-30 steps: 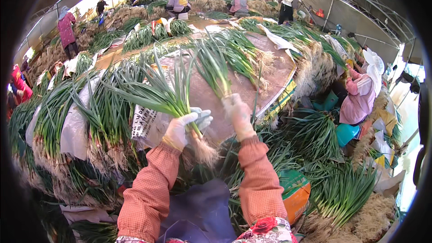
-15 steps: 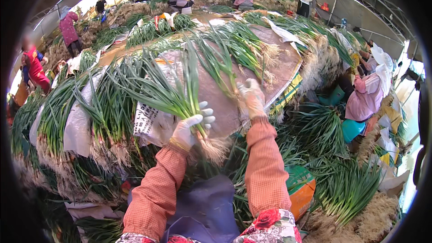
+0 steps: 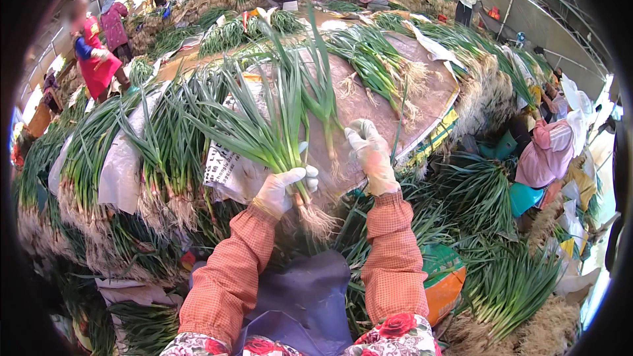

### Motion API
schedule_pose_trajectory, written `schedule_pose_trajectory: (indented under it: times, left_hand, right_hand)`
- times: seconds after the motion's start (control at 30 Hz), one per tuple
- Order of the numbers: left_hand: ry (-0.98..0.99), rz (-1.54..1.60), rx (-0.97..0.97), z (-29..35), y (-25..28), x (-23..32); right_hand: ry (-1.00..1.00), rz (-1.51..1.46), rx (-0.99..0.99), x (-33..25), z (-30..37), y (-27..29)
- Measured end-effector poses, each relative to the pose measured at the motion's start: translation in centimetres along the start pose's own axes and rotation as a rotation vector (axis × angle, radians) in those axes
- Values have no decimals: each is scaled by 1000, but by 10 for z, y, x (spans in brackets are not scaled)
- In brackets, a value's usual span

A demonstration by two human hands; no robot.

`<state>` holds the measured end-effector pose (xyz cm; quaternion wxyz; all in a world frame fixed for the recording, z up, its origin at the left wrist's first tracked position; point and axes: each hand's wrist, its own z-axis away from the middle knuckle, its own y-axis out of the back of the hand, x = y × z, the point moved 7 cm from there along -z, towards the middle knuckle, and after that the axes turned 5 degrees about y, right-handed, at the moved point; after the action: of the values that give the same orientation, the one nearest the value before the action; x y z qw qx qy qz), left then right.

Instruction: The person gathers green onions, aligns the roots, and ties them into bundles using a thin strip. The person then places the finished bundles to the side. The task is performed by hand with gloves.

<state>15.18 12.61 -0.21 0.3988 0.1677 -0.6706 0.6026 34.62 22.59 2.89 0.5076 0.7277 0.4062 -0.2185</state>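
Note:
My left hand (image 3: 283,188), in a whitish glove, is closed around a bunch of green onions (image 3: 280,138). Their long leaves fan up and away, and the pale roots hang below my fist. My right hand (image 3: 370,158), also gloved, is raised beside the bunch with its fingers curled together; what they grip is hidden. A thin green leaf (image 3: 399,118) runs down behind that hand, and I cannot tell whether it is held. Just left of my right fingertips is another green onion (image 3: 323,102), its roots toward me; contact with the fingers is unclear.
Under the onions is a brownish covered surface (image 3: 422,59) bearing a loose pile of green onions (image 3: 379,59). Bundles (image 3: 168,151) drape over its left edge. More onions (image 3: 508,290) lie at lower right. A pink-clad person (image 3: 544,151) sits at right; a red-clad person (image 3: 95,53) stands at left.
The view has shifted slightly, moving the scene rightward. The separate green onion has come nearer to the bunch in my left hand, and my right fingers have curled. The red-clad person appears farther right.

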Motion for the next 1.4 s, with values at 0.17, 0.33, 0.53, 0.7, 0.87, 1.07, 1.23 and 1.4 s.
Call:
schedule_pose_trajectory:
  times: [0.17, 0.33, 0.53, 0.7, 0.87, 1.07, 1.23, 1.4]
  left_hand:
    - [17, 45, -53, 4, 4, 2]
    - [-52, 66, -19, 3, -19, 16]
    - [50, -100, 214, 10, 13, 30]
    - [126, -188, 169, 9, 0, 18]
    - [141, -39, 23, 31, -7, 19]
    - [-129, -14, -204, 38, -22, 56]
    - [-179, 98, -121, 34, -11, 40]
    - [-338, 117, 31, 43, -4, 67]
  right_hand:
    - [209, 229, 49, -36, -15, -14]
    - [-152, 44, -76, -1, -32, -46]
    - [-127, -696, -335, -77, 26, -51]
    - [-152, -864, -467, -87, 44, -73]
    - [-284, -1022, 297, -13, 33, -60]
    - [-132, -364, 58, -13, 60, -98]
    - [33, 160, -277, -25, 91, -103]
    - [330, 228, -718, -10, 149, -62]
